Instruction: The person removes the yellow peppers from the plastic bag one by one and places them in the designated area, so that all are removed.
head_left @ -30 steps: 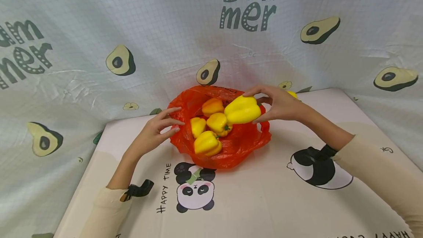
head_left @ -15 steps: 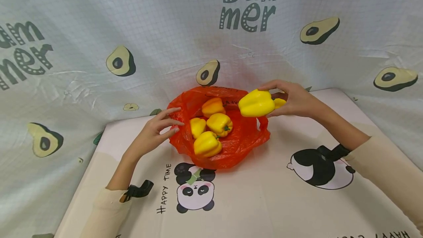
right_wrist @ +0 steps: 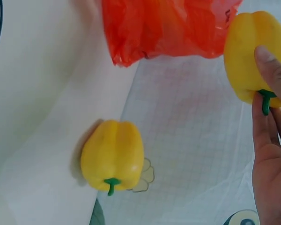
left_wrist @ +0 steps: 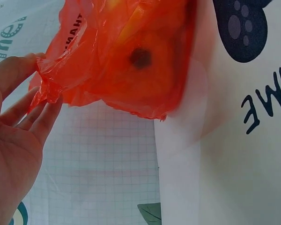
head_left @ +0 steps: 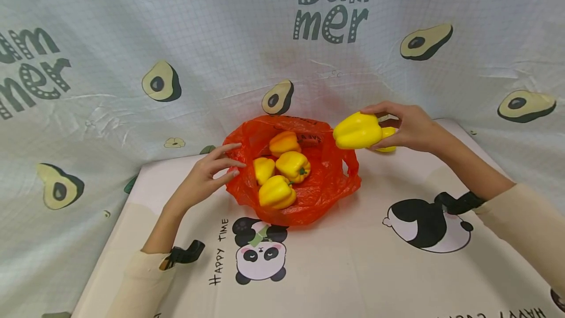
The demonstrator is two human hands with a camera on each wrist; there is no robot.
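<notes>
A yellow bell pepper [head_left: 356, 131] with a green stem is gripped between the thumb and fingers of my right hand [head_left: 417, 129]. It is held up just right of an orange-red plastic bag [head_left: 324, 200], beside the bag's rim. My left hand [head_left: 196, 183] pinches the bag's left edge, as the left wrist view shows with the gathered plastic [left_wrist: 51, 79] between thumb and fingers. Inside the open bag lie an orange-yellow pepper [head_left: 284, 143] at the back and several yellow peppers [head_left: 277, 193]. Another yellow pepper [right_wrist: 113, 157] rests outside the bag, partly hidden behind the right hand in the head view.
The bag stands near the back of a pale table [head_left: 344, 269] printed with pandas and lettering. Behind it hangs a light curtain [head_left: 212, 48] with avocado prints. The bag's handle loop [head_left: 351, 161] sticks up on the right side.
My right hand has carried the yellow pepper rightward and slightly up, from over the bag to past its right rim. The left hand stays at the bag's edge.
</notes>
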